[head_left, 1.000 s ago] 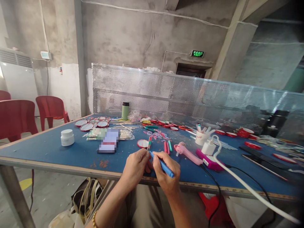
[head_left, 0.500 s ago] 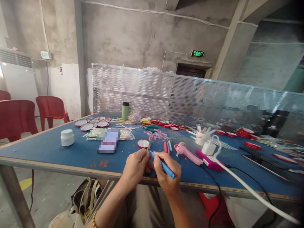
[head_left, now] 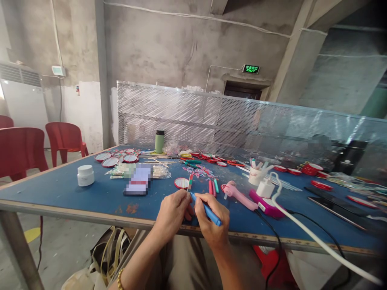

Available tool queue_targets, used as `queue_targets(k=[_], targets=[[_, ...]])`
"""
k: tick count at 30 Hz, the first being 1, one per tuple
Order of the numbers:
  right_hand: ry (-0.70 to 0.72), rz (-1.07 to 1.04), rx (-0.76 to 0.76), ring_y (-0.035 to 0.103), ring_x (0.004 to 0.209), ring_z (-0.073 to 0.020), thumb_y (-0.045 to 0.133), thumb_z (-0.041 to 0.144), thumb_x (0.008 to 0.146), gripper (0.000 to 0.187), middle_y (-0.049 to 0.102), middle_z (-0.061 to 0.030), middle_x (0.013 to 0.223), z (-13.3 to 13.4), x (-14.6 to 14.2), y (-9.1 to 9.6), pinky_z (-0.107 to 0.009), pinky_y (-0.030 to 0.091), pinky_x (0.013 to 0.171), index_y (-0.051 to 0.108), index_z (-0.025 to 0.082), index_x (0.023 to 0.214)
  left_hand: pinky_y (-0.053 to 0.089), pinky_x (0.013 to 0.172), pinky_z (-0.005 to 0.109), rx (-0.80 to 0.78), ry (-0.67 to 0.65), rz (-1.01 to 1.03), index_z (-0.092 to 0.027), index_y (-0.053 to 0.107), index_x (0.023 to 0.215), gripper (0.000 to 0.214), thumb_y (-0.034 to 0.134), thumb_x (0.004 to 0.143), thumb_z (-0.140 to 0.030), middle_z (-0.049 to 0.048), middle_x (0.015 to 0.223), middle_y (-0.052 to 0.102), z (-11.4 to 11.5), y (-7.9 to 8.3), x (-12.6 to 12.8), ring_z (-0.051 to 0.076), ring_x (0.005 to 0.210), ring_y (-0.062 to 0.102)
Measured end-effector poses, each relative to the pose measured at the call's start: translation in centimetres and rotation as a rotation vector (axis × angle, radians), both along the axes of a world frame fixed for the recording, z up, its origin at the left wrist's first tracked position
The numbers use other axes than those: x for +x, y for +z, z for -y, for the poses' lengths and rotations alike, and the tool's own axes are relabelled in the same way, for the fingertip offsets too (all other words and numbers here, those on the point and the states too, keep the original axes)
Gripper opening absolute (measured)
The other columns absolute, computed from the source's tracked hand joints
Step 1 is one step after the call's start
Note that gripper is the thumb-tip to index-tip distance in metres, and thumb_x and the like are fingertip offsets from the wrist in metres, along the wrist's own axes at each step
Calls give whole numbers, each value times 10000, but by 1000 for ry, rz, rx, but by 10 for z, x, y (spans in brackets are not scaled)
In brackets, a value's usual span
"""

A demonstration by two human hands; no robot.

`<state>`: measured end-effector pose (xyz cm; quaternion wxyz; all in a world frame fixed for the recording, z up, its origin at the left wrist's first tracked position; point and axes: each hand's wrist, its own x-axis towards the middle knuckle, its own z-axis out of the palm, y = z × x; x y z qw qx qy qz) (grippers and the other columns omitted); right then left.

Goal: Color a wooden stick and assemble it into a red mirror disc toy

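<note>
My right hand (head_left: 211, 219) grips a blue marker (head_left: 208, 210) like a pen, its tip pointing up and left. My left hand (head_left: 172, 212) pinches the lower end of a thin stick (head_left: 190, 182) coloured red, white and green, and the marker tip meets this stick near my fingers. Both hands work at the near edge of the blue table (head_left: 99, 193). Just beyond the stick lies a round red-rimmed disc (head_left: 181, 183).
A pink glue gun (head_left: 238, 194), a white charger (head_left: 266, 187) with a thick white cable, a magenta block and a cup of sticks (head_left: 256, 173) sit to the right. A white jar (head_left: 85, 175), several red discs, a green bottle (head_left: 159, 141) and red chairs lie left.
Almost nothing differs. My right hand shifts the marker slightly against the stick while my left hand keeps its pinch.
</note>
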<state>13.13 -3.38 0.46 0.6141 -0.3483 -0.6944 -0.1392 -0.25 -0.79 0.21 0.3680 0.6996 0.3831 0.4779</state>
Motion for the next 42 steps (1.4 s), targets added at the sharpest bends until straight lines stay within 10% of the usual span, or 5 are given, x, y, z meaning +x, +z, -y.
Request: queue_targets(k=[42], targets=[[23,41,-20,665,659,-141,555,154,953,143,700,-10,736,-2,2,-3,-245,499,667,667,188,870,392,573,221,20,22,-45,-221,478,685,359,403,965,-434,-30,563,632,-1,-3,-1,137,543,594]])
